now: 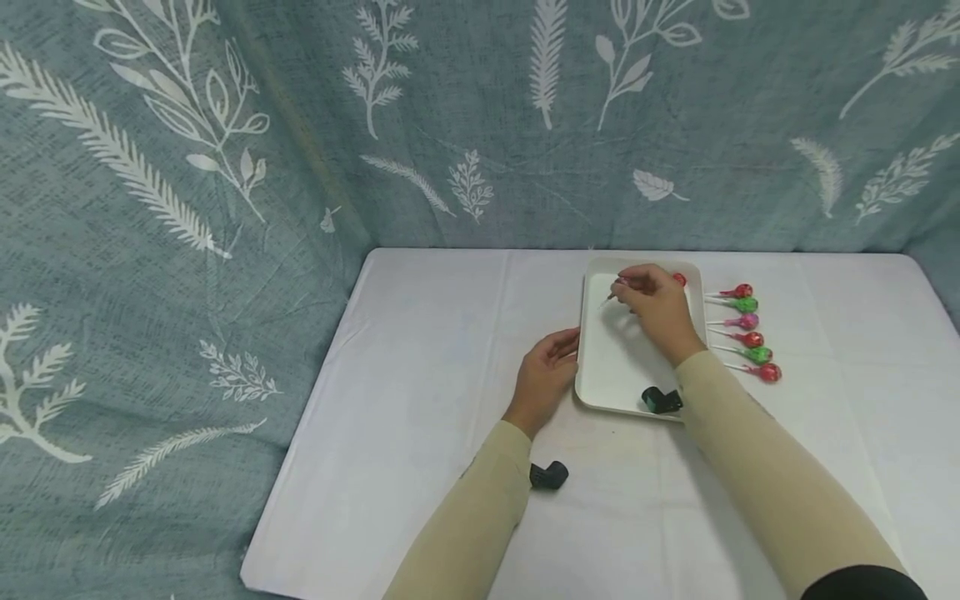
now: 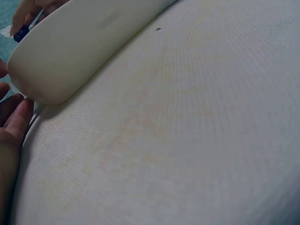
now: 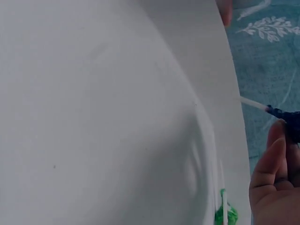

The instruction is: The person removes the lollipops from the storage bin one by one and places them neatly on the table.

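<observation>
My right hand (image 1: 660,310) is over the white tray (image 1: 611,375) and pinches a lollipop (image 3: 291,123) in a dark blue wrapper. The lollipop's white stick points away from the fingertips in the right wrist view. My left hand (image 1: 545,375) is at the tray's left side, fingertips against the outer wall near the rim. In the left wrist view its fingers (image 2: 19,119) meet the tray's corner. Partly hidden behind my right hand, a red lollipop (image 1: 679,279) shows at the tray's far right.
Right of the tray, several lollipops in red, green and pink wrappers lie in a column, among them a green one (image 1: 759,355), sticks pointing left. A white cloth (image 1: 420,375) covers the table. Patterned blue-green fabric (image 1: 480,108) hangs behind and at the left.
</observation>
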`<state>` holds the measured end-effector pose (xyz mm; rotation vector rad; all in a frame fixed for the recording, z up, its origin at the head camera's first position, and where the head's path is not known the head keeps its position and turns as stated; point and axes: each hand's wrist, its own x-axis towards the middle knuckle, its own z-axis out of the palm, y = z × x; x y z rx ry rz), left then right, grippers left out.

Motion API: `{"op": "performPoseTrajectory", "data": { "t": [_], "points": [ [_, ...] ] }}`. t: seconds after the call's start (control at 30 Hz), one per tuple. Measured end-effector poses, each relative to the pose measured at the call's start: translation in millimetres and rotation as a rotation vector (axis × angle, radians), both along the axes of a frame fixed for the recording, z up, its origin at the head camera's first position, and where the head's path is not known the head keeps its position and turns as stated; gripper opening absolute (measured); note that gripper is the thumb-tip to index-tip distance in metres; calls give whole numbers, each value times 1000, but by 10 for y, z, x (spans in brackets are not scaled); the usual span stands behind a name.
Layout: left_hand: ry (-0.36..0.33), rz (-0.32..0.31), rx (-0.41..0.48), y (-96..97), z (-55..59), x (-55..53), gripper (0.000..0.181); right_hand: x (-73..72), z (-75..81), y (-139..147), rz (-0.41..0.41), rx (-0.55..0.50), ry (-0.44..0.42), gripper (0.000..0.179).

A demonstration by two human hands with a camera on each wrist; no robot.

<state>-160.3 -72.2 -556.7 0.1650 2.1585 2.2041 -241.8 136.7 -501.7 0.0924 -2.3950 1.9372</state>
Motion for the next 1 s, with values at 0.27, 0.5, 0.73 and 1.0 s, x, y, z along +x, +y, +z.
{"op": "performPoseTrajectory", "data": {
  "t": [0.27, 0.5, 0.73, 1.0],
  "points": [
    [4, 7, 0, 4, -13, 5, 49, 83, 52, 99, -6, 16, -60, 37],
    [15, 3, 13, 6, -26, -9, 49, 135, 91, 152, 1, -33, -73, 37],
    [3, 6, 22, 1, -8, -1, 50, 172, 97, 178, -24, -75, -101, 36],
    [-1, 12, 3, 4, -9, 0, 49, 250, 122, 268, -31, -92, -134, 38]
  ]
}}
